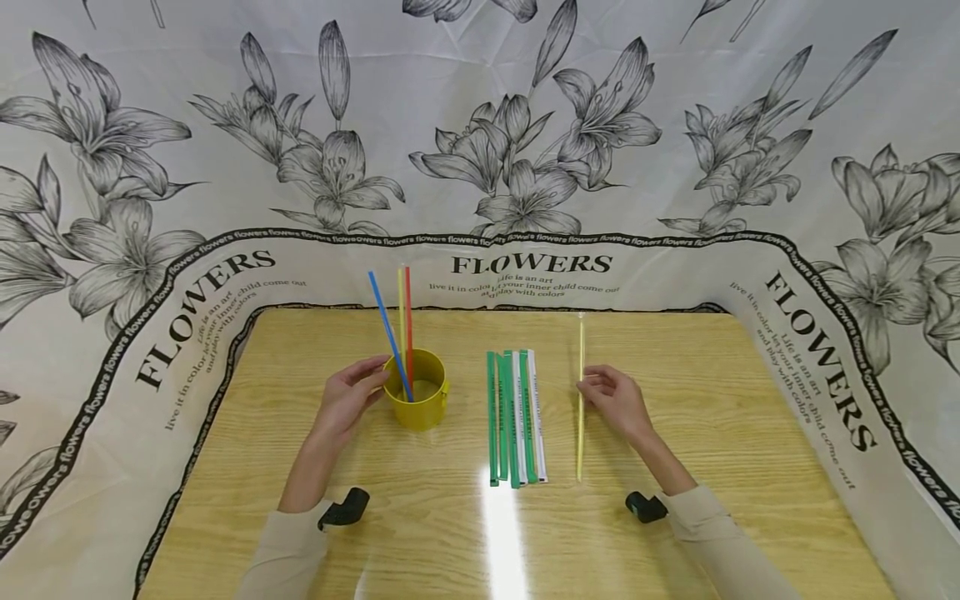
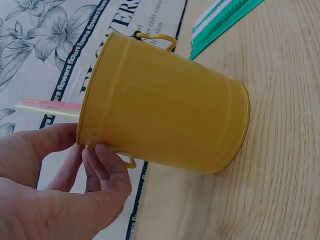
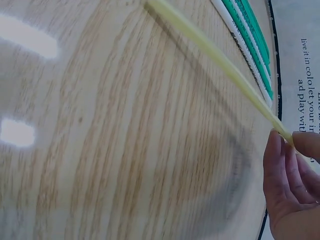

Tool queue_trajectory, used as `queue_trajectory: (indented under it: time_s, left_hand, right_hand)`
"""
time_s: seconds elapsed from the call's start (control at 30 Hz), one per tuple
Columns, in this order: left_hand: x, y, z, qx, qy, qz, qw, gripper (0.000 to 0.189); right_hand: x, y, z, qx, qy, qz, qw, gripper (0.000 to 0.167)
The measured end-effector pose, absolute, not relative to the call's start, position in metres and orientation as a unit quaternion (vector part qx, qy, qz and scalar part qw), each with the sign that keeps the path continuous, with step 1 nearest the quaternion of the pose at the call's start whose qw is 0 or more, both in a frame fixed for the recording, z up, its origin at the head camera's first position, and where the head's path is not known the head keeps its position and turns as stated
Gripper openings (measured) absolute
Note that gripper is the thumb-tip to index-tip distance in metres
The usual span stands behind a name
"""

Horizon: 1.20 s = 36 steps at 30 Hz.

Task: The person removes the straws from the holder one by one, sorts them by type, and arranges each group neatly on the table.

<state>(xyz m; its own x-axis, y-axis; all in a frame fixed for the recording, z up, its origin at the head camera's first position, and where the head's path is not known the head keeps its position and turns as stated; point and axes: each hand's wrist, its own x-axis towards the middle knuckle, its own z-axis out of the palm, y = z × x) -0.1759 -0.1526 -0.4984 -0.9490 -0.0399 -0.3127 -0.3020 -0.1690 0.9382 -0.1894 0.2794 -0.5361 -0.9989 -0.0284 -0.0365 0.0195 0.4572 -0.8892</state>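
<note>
At its rim, a small yellow metal bucket [image 1: 420, 415] is pinched by my left hand [image 1: 348, 398]. The left wrist view shows the thumb and fingers at the edge of the bucket [image 2: 165, 105], close to a handle lug. A blue straw [image 1: 386, 321], a yellow straw [image 1: 401, 308] and a red straw [image 1: 408, 321] stand leaning inside it. My right hand [image 1: 617, 402] pinches another long yellow straw [image 1: 581, 437] between thumb and fingers. In the right wrist view this straw [image 3: 220, 60] runs away from the fingertips, its shadow on the wood.
Several slim green and white wrapped sticks [image 1: 513, 417] lie side by side on the wooden table [image 1: 465, 533], between bucket and right hand. A white cloth [image 1: 360, 283] printed with flowers walls the back and sides. A black wrist device [image 1: 345, 508] sits near each cuff.
</note>
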Motion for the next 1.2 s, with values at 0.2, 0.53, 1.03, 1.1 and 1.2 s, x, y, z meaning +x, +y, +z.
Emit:
queue_trajectory:
  time_s: [0.2,0.53,1.03,1.1,1.2]
  left_hand:
    - [-0.176,-0.152,-0.5,-0.135,0.648,0.745,0.086,0.039]
    - [-0.175,-0.152,-0.498,-0.125,0.644,0.749,0.087,0.039]
    - [-0.175,-0.152,-0.497,-0.142,0.637,0.753,0.091,0.042]
    - [-0.175,-0.152,-0.498,-0.143,0.633,0.756,0.091,0.042]
    - [-0.175,-0.151,-0.498,-0.142,0.629,0.759,0.091,0.042]
  right_hand:
    - [-0.189,0.285,-0.545,-0.015,0.871,-0.491,0.027,0.035]
    - [-0.191,0.286,-0.559,-0.028,0.886,-0.461,0.028,0.029]
    - [-0.188,0.28,-0.557,-0.021,0.903,-0.428,0.02,0.022]
    - [-0.188,0.28,-0.557,-0.021,0.904,-0.427,0.019,0.021]
    - [-0.188,0.28,-0.557,-0.018,0.904,-0.427,0.019,0.02]
